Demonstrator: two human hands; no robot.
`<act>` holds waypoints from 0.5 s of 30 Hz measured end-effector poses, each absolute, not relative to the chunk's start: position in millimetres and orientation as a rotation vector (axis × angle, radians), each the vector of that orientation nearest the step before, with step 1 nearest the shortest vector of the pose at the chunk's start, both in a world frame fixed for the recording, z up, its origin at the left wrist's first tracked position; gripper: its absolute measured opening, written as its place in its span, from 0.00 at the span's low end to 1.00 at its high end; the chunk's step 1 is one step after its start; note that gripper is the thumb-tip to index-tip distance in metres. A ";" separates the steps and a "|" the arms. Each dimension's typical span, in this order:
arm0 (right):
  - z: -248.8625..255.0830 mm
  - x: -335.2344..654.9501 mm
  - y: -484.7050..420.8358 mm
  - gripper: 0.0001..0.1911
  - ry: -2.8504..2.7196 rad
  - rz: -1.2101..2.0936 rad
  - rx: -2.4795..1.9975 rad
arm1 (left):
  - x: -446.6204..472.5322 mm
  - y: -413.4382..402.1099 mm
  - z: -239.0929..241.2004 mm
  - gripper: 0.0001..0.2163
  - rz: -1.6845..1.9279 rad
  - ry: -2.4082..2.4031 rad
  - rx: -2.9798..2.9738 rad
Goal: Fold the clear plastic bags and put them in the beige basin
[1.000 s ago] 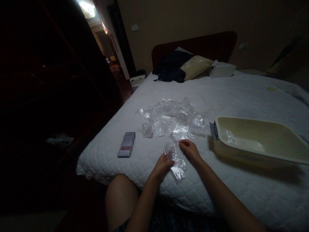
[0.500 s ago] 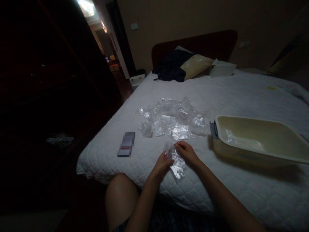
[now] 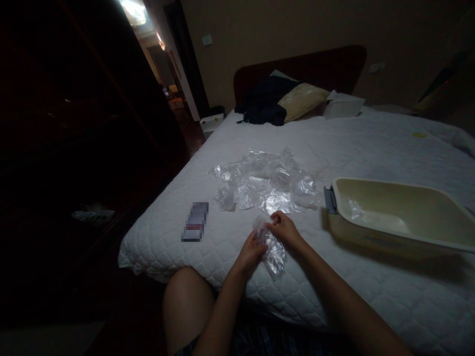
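Between my two hands is a crumpled clear plastic bag [image 3: 275,257], just above the near edge of the bed. My left hand [image 3: 250,254] grips its left side, with the thumb lying over the plastic. At the bag's upper end my right hand [image 3: 285,230] is closed, pinching the film with thumb and fingers. Beyond the hands, a spread of several clear plastic bags [image 3: 256,180] lies on the white quilted bedcover [image 3: 222,257]. Whether anything is inside the held bag I cannot tell.
To the right stands a cream plastic bin [image 3: 389,237] with a grey latch and some clear plastic inside. A blurred-out phone-like rectangle [image 3: 195,221] lies left of my hands. Dark clothing [image 3: 263,101], a tan cushion [image 3: 302,101] and a white box [image 3: 344,106] rest near the headboard.
My right hand has shifted slightly left and up along the bag's upper end, and the plastic there is more bunched. My left hand keeps its grip, nearly still.
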State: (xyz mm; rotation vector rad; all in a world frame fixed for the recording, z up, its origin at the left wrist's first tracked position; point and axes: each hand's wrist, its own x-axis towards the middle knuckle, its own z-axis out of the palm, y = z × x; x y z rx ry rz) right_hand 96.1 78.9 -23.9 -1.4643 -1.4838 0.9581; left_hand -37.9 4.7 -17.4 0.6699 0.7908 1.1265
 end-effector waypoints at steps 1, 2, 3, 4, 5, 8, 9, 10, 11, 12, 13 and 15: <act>-22.6 96.6 78.7 0.16 -1.459 1.018 -1.459 | -38.0 4.3 -16.8 0.27 1.130 0.786 0.670; -20.6 97.3 78.2 0.18 -1.429 1.100 -1.440 | -38.1 3.9 -16.0 0.27 1.135 0.781 0.667; -17.8 98.1 77.2 0.18 -1.389 1.191 -1.413 | -38.1 3.4 -15.0 0.26 1.141 0.776 0.662; -14.3 99.2 75.8 0.19 -1.341 1.288 -1.377 | -38.0 3.0 -13.8 0.26 1.146 0.773 0.656; -10.4 100.5 74.0 0.19 -1.292 1.387 -1.334 | -37.8 2.6 -12.5 0.25 1.149 0.773 0.651; 0.5 105.8 66.1 0.17 -1.205 1.641 -1.180 | -37.0 2.1 -8.7 0.24 1.149 0.785 0.627; 2.8 108.1 63.1 0.17 -1.211 1.709 -1.122 | -36.7 2.1 -7.7 0.23 1.146 0.795 0.616; 3.9 110.6 59.9 0.17 -1.227 1.764 -1.069 | -36.6 2.1 -7.0 0.23 1.142 0.807 0.606; 4.0 113.1 56.9 0.17 -1.242 1.801 -1.026 | -36.5 2.1 -6.4 0.22 1.140 0.816 0.598; 3.1 115.5 53.9 0.17 -1.246 1.822 -0.990 | -36.5 2.1 -5.9 0.21 1.142 0.825 0.592; 1.4 117.6 51.2 0.19 -1.242 1.830 -0.965 | -36.6 2.1 -5.4 0.21 1.143 0.832 0.589; -2.8 120.9 46.5 0.21 -1.218 1.822 -0.939 | -36.9 1.9 -4.2 0.20 1.140 0.841 0.586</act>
